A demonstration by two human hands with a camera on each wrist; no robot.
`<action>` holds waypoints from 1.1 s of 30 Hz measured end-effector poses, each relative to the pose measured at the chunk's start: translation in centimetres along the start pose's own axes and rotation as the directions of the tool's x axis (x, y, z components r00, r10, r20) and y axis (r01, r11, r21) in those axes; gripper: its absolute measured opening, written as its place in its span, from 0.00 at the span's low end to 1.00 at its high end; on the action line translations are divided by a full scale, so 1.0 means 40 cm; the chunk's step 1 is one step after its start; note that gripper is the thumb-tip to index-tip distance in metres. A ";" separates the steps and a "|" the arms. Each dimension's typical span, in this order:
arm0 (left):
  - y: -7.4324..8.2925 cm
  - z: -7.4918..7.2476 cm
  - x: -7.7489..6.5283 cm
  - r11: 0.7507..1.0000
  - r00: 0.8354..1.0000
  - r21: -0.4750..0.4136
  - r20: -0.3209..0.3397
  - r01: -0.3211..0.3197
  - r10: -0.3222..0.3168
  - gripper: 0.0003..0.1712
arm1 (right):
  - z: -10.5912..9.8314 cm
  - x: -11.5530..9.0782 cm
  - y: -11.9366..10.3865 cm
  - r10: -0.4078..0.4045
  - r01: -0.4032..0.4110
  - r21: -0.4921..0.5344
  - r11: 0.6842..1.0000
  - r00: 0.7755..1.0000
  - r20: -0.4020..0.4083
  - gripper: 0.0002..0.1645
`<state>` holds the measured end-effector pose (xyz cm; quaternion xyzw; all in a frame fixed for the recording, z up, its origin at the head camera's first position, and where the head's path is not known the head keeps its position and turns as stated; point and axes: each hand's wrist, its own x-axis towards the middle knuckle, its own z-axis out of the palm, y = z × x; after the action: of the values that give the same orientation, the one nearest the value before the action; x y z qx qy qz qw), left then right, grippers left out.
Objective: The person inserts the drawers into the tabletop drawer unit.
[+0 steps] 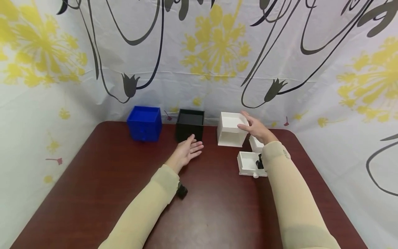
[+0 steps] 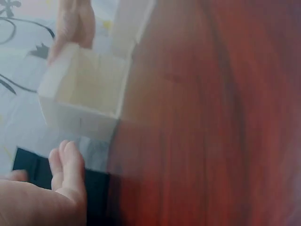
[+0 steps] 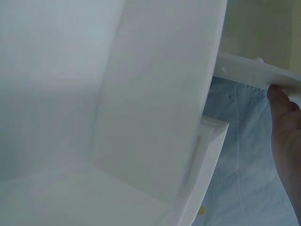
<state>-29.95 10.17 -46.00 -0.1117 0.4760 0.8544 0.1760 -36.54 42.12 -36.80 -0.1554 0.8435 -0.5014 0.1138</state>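
Note:
The white drawer cabinet [image 1: 232, 138] stands at the back of the table, its front an open cavity, also seen in the left wrist view. My right hand [image 1: 256, 129] grips its upper right side, thumb at the front and fingers toward the back corner. In the right wrist view, the cabinet's pale inner walls fill much of the picture. My left hand [image 1: 185, 151] is held with fingers extended just in front of the black box [image 1: 189, 126], overlapping its lower edge in the head view.
A white drawer [image 1: 246, 172] with a round knob lies in front of the cabinet, a black object [image 1: 259, 162] inside it. Another white drawer [image 1: 256, 144] sits behind it, partly hidden by my sleeve. The blue box [image 1: 143, 124] stands back left. A patterned curtain [image 1: 199, 69] hangs behind the table.

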 end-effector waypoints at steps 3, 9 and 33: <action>-0.012 0.020 -0.022 0.996 0.998 0.083 0.059 0.030 -0.035 0.30 | -0.003 0.004 0.006 0.009 -0.009 0.025 1.000 1.000 0.005 0.50; -0.077 0.086 -0.077 0.965 0.960 0.216 0.206 0.145 -0.190 0.27 | -0.012 0.026 0.048 0.011 -0.010 0.040 0.999 1.000 -0.001 0.50; -0.359 0.424 -0.133 0.958 0.956 0.127 0.110 0.258 -0.272 0.09 | -0.008 -0.001 0.007 -0.003 0.003 -0.033 0.999 1.000 -0.009 0.48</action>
<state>-19.64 30.53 -46.34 -0.1105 0.4913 0.8007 0.3245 -36.67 42.52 -36.89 -0.1562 0.8519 -0.4883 0.1067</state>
